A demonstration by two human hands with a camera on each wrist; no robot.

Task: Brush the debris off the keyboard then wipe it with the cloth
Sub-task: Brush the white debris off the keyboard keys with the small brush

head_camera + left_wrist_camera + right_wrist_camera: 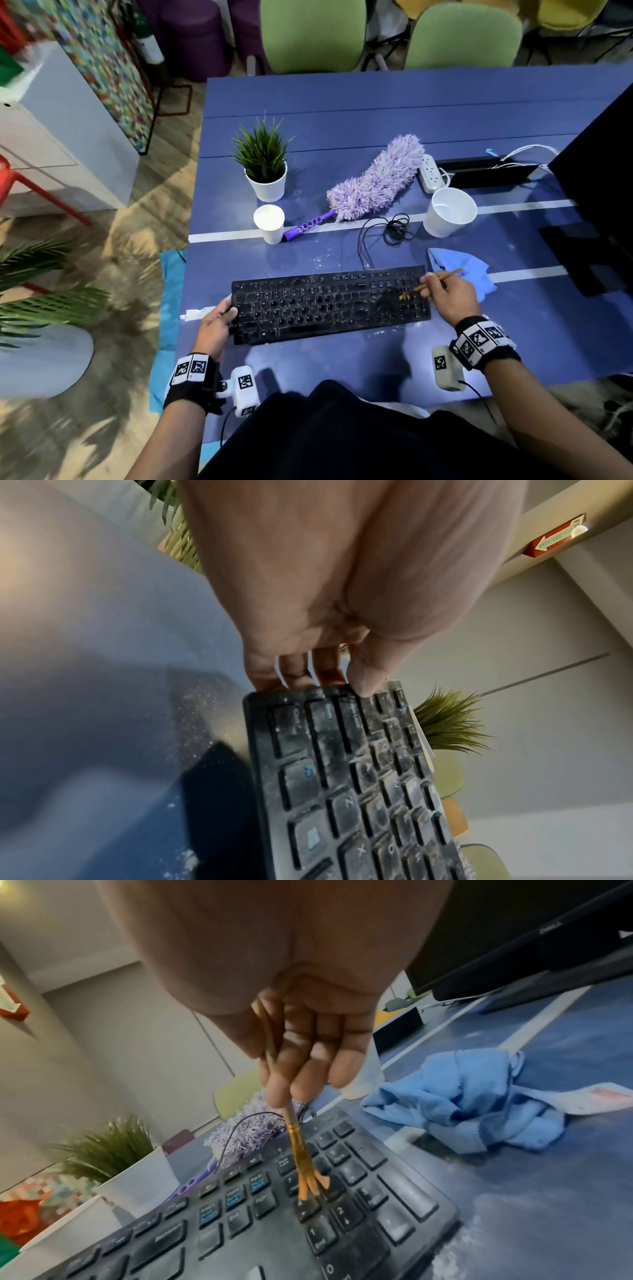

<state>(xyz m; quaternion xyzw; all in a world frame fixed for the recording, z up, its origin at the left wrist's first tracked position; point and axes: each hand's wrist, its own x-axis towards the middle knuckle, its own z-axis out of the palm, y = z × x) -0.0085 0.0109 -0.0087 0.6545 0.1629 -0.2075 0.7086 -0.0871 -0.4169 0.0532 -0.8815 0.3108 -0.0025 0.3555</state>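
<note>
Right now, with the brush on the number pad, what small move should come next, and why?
Probably sweep the small brush rightward across the number pad, off the keyboard edge. Its bristles rest on dusty keys there, the right hand pinches its handle, and the left hand grips the keyboard's left end. The blue cloth lies unused.

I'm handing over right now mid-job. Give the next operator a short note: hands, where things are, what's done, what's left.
Left hand grips the keyboard at its left end, steadying it.
Right hand pinches the small brush, bristles down on the number pad.
Blue cloth lies crumpled on the table past the keyboard's right end, untouched.
Done: brushing under way; dust lies on the table around the keyboard.
Left: the keys are dusty, so finish brushing, then wipe with the cloth.
</note>
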